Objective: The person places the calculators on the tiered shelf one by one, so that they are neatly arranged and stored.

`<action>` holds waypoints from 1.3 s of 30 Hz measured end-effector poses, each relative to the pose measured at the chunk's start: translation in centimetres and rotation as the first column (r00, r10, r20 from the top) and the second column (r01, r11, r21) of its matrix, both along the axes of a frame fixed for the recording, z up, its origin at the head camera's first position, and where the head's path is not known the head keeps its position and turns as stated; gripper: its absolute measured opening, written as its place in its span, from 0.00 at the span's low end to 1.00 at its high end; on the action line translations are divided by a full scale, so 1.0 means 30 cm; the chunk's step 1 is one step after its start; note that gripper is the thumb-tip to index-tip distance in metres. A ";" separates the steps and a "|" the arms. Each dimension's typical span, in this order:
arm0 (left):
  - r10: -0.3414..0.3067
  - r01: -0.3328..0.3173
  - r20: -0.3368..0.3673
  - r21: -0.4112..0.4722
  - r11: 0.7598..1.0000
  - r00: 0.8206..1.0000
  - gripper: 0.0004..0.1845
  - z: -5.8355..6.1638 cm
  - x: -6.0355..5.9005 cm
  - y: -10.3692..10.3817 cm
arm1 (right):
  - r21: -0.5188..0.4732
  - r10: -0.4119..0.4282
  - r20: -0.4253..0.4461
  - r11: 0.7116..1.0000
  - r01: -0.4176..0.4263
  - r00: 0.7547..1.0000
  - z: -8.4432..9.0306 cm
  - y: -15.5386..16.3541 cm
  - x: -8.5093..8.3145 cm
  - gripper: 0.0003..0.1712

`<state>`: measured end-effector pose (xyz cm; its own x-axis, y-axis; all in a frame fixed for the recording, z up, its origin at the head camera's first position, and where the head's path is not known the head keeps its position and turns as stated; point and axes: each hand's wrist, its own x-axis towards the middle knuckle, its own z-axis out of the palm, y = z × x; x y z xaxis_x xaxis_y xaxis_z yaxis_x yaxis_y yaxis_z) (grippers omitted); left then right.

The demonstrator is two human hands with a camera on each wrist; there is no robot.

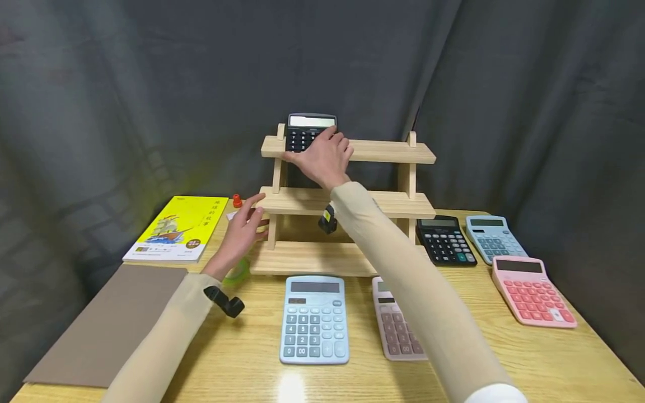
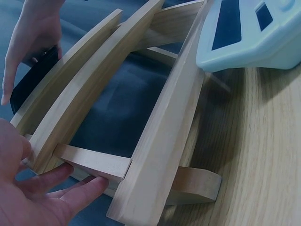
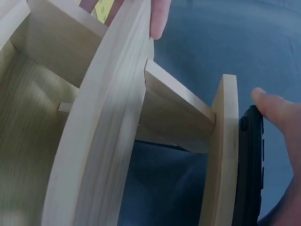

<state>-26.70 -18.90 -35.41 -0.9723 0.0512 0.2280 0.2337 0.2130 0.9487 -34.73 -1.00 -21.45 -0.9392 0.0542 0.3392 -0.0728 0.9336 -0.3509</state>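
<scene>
A black calculator (image 1: 300,137) stands leaned back at the left end of the top tier of a wooden three-tier shelf (image 1: 383,150). My right hand (image 1: 325,158) spans its lower part, thumb at the left edge and fingers toward the right edge. In the right wrist view the calculator (image 3: 248,169) shows edge-on, close against the tier board, with the thumb at its near corner. With my left hand (image 1: 243,232) I grip the left end of the middle tier. The left wrist view shows the left fingers (image 2: 84,194) by the side support and the thumb over the board.
In front of the shelf lie a blue calculator (image 1: 314,319) and a mauve one (image 1: 398,330), partly behind my right sleeve. To the right are black (image 1: 447,240), light blue (image 1: 496,239) and pink (image 1: 534,291) calculators. A yellow book (image 1: 176,229) and a brown board (image 1: 108,324) lie left.
</scene>
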 end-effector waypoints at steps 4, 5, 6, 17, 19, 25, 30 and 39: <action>0.002 -0.002 0.003 0.009 1.000 1.000 0.27 0.002 0.001 -0.004 | -0.032 0.021 -0.020 0.999 -0.022 1.000 0.012 0.010 0.008 0.82; 0.005 -0.005 0.002 0.008 1.000 1.000 0.27 0.002 0.000 -0.005 | -0.056 0.034 -0.035 0.998 -0.036 0.999 0.017 0.018 0.014 0.80; 0.007 -0.007 0.001 0.008 1.000 1.000 0.27 0.002 0.000 -0.007 | -0.080 0.047 -0.051 0.995 -0.051 0.998 0.023 0.028 0.024 0.78; 0.004 -0.004 0.011 -0.021 1.000 1.000 0.28 0.006 0.003 -0.016 | -0.315 0.334 -0.297 0.850 -0.422 0.895 -0.022 0.382 0.294 0.41; 0.005 -0.005 0.012 -0.026 1.000 1.000 0.28 0.010 0.004 -0.017 | -0.313 0.370 -0.298 0.833 -0.456 0.880 -0.051 0.483 0.350 0.39; -0.009 0.009 0.015 -0.016 1.000 1.000 0.28 0.020 0.012 -0.018 | -0.279 0.332 -0.194 0.884 -0.376 0.923 -0.149 0.772 0.497 0.46; -0.001 0.002 0.013 -0.017 1.000 1.000 0.28 0.014 0.017 -0.025 | -0.251 0.192 -0.024 0.949 -0.192 0.981 -0.248 0.980 0.575 0.55; -0.007 0.008 0.039 -0.012 1.000 0.999 0.27 0.057 0.051 -0.021 | -0.145 0.003 0.170 0.989 0.022 0.986 -0.454 1.307 0.629 0.69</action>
<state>-25.16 -19.54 -33.69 -0.9799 0.0612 0.1897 0.1987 0.2230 0.9544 -15.87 38.21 -35.08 -0.9814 0.1008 0.1635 0.0080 0.8720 -0.4894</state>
